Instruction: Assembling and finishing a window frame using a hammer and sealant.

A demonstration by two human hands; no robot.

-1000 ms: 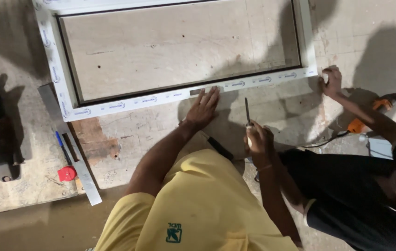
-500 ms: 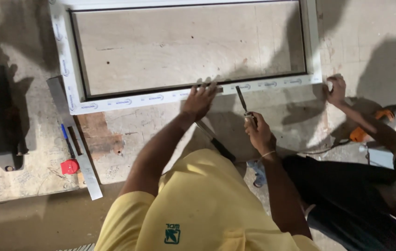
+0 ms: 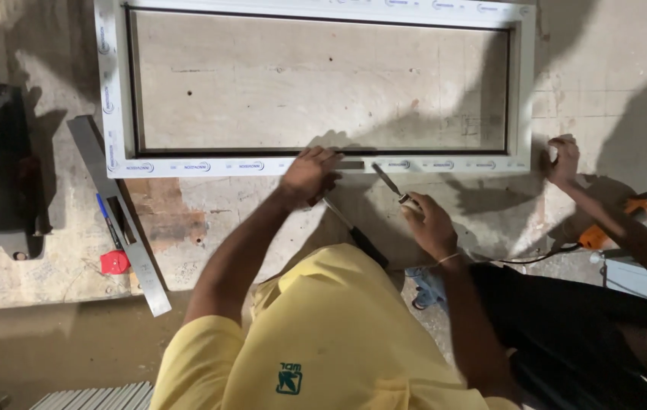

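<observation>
A white window frame (image 3: 209, 166) lies flat on a worn workbench. My left hand (image 3: 308, 175) rests on its near rail, fingers curled on a small grey metal piece (image 3: 351, 164) that lies on the rail. My right hand (image 3: 429, 222) is just below the rail, shut on a thin metal-bladed tool (image 3: 387, 181) whose tip points up-left at the rail beside the grey piece. A dark-handled tool (image 3: 360, 238) lies on the bench under my left forearm.
A co-worker in black sits at the right, one hand (image 3: 562, 158) on the frame's near right corner. An orange power tool (image 3: 631, 209) with a cable lies beyond. To the left are a metal strip (image 3: 122, 228), a blue pen (image 3: 105, 216), a red piece (image 3: 114, 262) and a black machine (image 3: 1, 167).
My right hand has risen with the tool from below the bench edge up to the frame's near rail. My left hand has curled its fingers on the rail. The view has shifted.
</observation>
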